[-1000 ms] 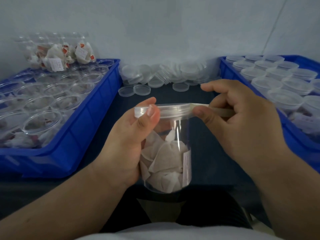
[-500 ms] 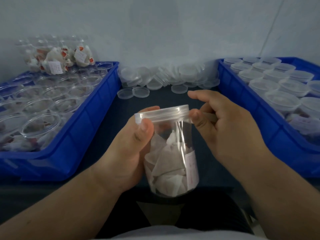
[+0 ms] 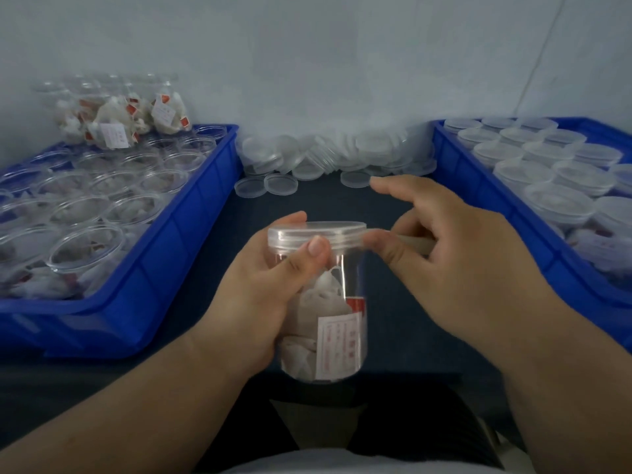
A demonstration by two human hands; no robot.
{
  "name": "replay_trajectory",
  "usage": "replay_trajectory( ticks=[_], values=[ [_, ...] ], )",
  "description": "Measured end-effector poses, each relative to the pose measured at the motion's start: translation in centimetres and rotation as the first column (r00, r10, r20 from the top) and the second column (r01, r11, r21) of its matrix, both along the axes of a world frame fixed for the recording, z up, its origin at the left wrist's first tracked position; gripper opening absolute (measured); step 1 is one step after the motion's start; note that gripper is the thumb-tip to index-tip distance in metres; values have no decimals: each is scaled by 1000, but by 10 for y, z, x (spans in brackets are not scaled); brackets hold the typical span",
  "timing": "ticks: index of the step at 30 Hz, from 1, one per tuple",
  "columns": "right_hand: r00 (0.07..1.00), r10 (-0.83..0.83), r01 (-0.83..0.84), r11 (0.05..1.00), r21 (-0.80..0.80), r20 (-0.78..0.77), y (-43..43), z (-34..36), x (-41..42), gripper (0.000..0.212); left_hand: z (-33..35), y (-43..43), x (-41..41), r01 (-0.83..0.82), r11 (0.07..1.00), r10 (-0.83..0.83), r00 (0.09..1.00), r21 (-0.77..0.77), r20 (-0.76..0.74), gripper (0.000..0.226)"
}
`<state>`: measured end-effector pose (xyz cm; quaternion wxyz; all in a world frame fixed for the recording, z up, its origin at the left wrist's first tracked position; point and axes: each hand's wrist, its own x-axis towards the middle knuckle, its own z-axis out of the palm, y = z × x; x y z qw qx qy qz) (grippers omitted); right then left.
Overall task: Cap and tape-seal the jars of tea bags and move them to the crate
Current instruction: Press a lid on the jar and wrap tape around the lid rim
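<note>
Your left hand point(image 3: 260, 295) grips the jar point(image 3: 328, 323) round its upper body, the thumb pressed on the side of the cap point(image 3: 318, 234). You hold the jar upright over the near edge of the bench point(image 3: 307, 200), midway between the two crates, and the cap sits on it. Your right hand point(image 3: 461, 268) pinches a strip of tape point(image 3: 410, 242) between thumb and curled fingers at the cap's right side, the thumb tip touching the cap rim and the forefinger standing out straight above.

Inside the jar lie white tea bags point(image 3: 325, 295) and a white label point(image 3: 337, 347) with a red border and red print, too blurred to read.

The blue left crate point(image 3: 154, 289), at the bench's left edge, holds open jars point(image 3: 85, 251) with tea bags in them. More jars point(image 3: 116, 114) are stacked at its far-left corner, and the writing on their white labels cannot be read either. The blue right crate point(image 3: 455, 162), at the right edge, holds capped jars point(image 3: 523, 169). Loose caps point(image 3: 342, 152) lie heaped along the bench's far edge between the crates
</note>
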<state>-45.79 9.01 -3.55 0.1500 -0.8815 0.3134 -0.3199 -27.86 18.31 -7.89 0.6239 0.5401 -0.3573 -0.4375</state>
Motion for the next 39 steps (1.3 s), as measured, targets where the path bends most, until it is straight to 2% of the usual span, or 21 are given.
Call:
replay_trajectory(
  ticks=[2,4,8,9,13,15,21,25,31,35,39],
  values=[
    [998,68,-67,988,136,-1,-8,3,-8,57,3,1,1,2,999,-1,999,34,-44,91],
    [991,125,-130,970,206,39,-12,7,-16,52,3,1,2,27,997,-22,997,74,-73,90],
    [974,147,-184,956,228,169,-16,5,-22,46,1,1,0,74,996,-68,990,50,-121,54],
    [973,133,-173,960,218,188,-18,3,-22,43,0,0,0,71,997,-65,991,41,-117,54],
    [982,83,-110,982,156,171,-17,-4,-14,38,-1,0,-1,67,998,-66,990,1,-122,98],
    [986,70,-94,983,158,151,-18,-6,-10,41,0,2,-2,88,996,-90,990,-25,-108,106],
    [994,57,-71,986,149,97,-21,-13,3,62,1,3,-2,117,989,-129,982,-95,-137,114],
    [992,79,-93,986,138,99,-19,-15,7,67,2,3,1,165,981,-178,974,-99,-141,115],
    [992,57,-65,995,74,112,-17,-14,2,60,3,0,4,123,986,-123,992,-111,14,115],
    [998,-37,38,999,-36,45,-10,-13,1,59,1,-1,10,68,990,-64,997,-127,38,112],
    [995,-97,99,967,-235,18,4,-14,7,49,-1,-4,6,24,997,-11,985,-74,175,118]
  ],
)
